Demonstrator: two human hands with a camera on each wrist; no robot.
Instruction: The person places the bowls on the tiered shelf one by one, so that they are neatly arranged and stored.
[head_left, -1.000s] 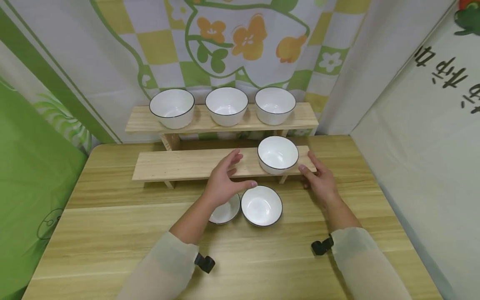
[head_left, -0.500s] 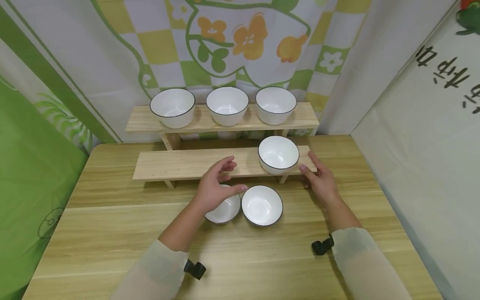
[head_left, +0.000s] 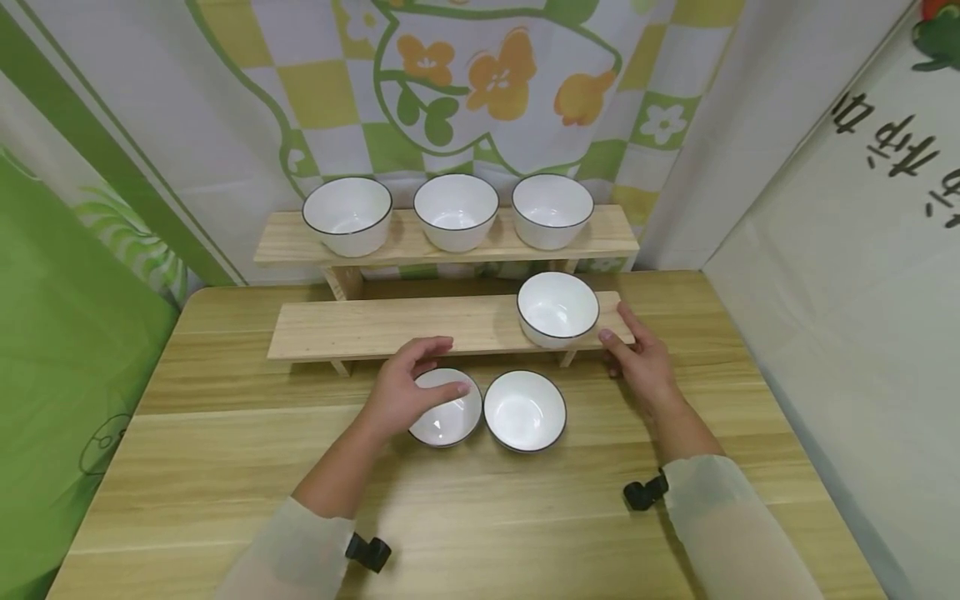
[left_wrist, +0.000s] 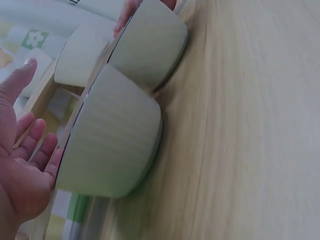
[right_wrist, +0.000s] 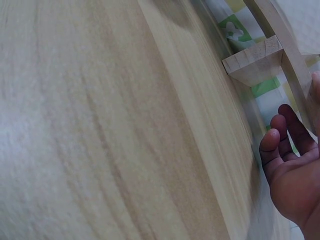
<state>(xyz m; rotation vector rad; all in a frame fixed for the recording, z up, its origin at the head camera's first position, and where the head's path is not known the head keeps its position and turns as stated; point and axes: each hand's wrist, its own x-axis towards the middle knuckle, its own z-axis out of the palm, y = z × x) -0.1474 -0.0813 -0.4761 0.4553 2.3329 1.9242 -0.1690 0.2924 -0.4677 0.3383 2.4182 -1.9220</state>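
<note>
My left hand (head_left: 399,393) is over the left rim of a white dark-rimmed bowl (head_left: 448,423) on the table, thumb and fingers spread apart. In the left wrist view its fingers lie right at the rim of that bowl (left_wrist: 112,140). A second such bowl (head_left: 524,412) stands close on its right. My right hand (head_left: 645,367) holds the right end of the lower wooden shelf (head_left: 375,327), thumb on the top board; the right wrist view has its other fingers (right_wrist: 270,141) loosely bent below the board. One more bowl (head_left: 557,310) sits on this shelf's right part.
Behind, a higher wooden shelf (head_left: 405,242) carries three matching bowls in a row: left (head_left: 348,217), middle (head_left: 456,212) and right (head_left: 552,211). A patterned curtain (head_left: 322,92) hangs at the back, and a white wall panel (head_left: 840,275) borders the table's right side.
My left hand has moved left and toward me, from in front of the lower shelf to over the left table bowl. The right hand and all the bowls have stayed in place.
</note>
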